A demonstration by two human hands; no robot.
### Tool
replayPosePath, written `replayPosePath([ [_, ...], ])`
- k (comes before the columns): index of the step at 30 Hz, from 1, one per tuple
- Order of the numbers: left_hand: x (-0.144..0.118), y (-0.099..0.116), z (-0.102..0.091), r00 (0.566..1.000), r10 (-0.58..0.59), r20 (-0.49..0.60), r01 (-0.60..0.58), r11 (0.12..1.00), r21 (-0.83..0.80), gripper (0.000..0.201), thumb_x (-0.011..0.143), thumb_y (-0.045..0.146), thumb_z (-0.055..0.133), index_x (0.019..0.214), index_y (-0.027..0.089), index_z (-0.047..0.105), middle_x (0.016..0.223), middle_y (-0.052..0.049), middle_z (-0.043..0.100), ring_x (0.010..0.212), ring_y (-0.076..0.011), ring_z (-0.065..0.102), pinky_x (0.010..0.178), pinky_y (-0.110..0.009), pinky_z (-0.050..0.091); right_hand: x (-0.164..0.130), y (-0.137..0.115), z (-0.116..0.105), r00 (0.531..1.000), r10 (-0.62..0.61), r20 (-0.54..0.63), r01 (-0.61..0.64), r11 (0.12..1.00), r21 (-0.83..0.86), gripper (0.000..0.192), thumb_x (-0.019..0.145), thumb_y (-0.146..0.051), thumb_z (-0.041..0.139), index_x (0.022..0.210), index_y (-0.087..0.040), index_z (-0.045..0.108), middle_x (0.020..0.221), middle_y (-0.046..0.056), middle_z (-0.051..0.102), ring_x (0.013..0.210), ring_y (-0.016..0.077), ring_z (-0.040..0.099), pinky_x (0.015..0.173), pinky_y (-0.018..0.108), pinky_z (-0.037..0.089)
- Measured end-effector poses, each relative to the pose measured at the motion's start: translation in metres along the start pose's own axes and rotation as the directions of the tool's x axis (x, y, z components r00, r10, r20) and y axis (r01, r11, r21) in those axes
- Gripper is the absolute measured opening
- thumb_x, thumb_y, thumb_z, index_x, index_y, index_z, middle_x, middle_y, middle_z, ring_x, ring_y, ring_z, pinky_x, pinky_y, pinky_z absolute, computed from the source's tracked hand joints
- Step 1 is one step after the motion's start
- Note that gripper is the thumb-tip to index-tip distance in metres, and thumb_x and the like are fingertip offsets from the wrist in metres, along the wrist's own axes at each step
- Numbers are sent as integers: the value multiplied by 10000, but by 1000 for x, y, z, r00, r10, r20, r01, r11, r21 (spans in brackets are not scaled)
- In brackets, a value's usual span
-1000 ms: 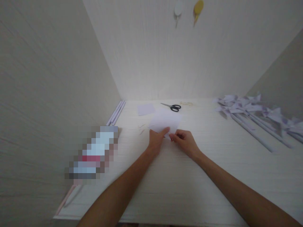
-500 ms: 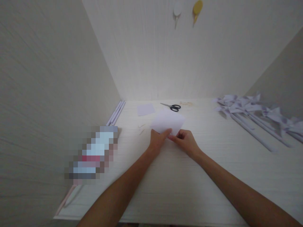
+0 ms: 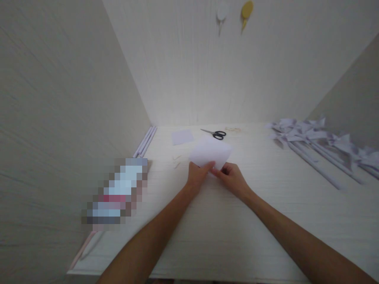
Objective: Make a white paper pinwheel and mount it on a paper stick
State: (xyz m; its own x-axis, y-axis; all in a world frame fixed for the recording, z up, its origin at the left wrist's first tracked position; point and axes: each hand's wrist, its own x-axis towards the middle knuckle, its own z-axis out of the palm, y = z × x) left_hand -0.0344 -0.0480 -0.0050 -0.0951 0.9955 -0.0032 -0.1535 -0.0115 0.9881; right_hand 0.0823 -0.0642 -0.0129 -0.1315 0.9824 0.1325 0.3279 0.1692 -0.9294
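A white sheet of paper (image 3: 211, 152) is held between my two hands near the middle of the table, its corner turned toward me. My left hand (image 3: 197, 173) grips its lower left side, with the thumb lying on top. My right hand (image 3: 232, 176) pinches the near corner of the sheet, the fingers curled. The thumbs almost meet there, and the exact fold under them is hidden. Just beyond the paper lie black-handled scissors (image 3: 217, 134), blades toward the left. A square of pale paper (image 3: 182, 137) rests flat to their left.
Several paper pinwheels on rolled sticks (image 3: 314, 146) lie at the right. Rolled paper sticks (image 3: 145, 141) rest along the left wall, behind a blurred-out object (image 3: 118, 193). Thin scraps (image 3: 177, 161) and a small pile of tan strips (image 3: 233, 129) are on the table. Two hooks hang on the back wall.
The held sheet has shifted very slightly, and its near corner shows a little more below my thumbs. Both hands keep their grip in nearly the same place.
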Motion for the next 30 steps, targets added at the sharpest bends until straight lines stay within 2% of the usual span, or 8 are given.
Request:
replayPosePath([
  [5,-2,3,0,1000,-19,-9,19,1000,2,169,520,211,669,651,111,631,666,-48,650,582,-142,572,579,-263,460,-1,-3,1,1000,7,22,-5,996,-90,395,679,-475,504,461,-163,398,435,-50,303,414,54,251,394,218,173],
  [9,-4,6,0,1000,-21,11,21,1000,-14,188,523,207,668,679,109,628,676,-47,647,573,-136,562,573,-264,455,-1,-5,-1,997,-14,70,19,998,-64,402,692,-472,473,448,-169,373,426,-54,285,404,51,240,389,218,165],
  [15,-3,3,0,1000,-6,30,7,999,-35,216,516,214,674,699,109,631,710,-56,649,596,-139,563,580,-261,453,-1,-2,-3,994,-31,101,31,1000,-3,384,704,-456,476,468,-165,391,436,-53,294,413,52,244,395,216,175],
  [22,-1,1,-1,1000,-11,11,11,1000,5,185,523,261,668,614,107,620,610,-38,625,534,-133,539,510,-250,425,-1,-4,0,996,0,94,7,997,-76,424,691,-484,494,428,-154,449,384,-25,399,377,63,319,384,218,220],
  [27,-1,3,0,999,-40,-29,40,999,0,221,494,238,686,658,103,626,657,-53,638,555,-136,548,520,-251,434,-1,-3,-2,996,-25,84,32,996,-86,430,679,-484,500,414,-172,372,385,-55,296,383,50,242,378,217,168],
  [30,-2,4,1,999,-47,-18,47,999,10,225,496,240,686,658,97,627,673,-62,641,563,-138,550,532,-256,438,-1,-2,-3,994,-39,103,49,994,-97,435,697,-481,478,411,-173,368,389,-56,277,384,49,231,379,220,164],
])
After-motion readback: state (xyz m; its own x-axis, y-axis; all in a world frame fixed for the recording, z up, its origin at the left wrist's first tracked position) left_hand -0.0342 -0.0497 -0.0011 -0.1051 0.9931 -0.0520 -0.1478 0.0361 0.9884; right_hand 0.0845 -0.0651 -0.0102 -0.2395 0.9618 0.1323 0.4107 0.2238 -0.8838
